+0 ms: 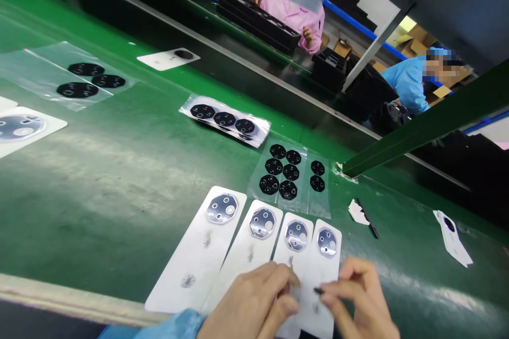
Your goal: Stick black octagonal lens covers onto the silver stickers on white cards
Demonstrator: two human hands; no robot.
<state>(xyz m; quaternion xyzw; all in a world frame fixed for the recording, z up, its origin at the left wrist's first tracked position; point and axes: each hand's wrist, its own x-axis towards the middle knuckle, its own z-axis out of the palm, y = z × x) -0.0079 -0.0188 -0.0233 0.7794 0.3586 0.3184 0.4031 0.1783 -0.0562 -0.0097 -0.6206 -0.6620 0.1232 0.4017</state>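
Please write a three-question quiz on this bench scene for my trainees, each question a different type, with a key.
1. Which holds the small dark piece?
A) left hand
B) right hand
C) neither

2. Fill in: the row nearest the hands has ___ white cards, each with a shiny plate.

3. True or false: the black stick lies to the right of that row in the picture, beside a white scrap.

Key: 1. B; 2. four; 3. true.

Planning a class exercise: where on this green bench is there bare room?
Widest: the green bench between the white cards at left and the row of four. Another: between the right hand and rightmost white piece. Crowded: around the left hand, with clear film behind the row.
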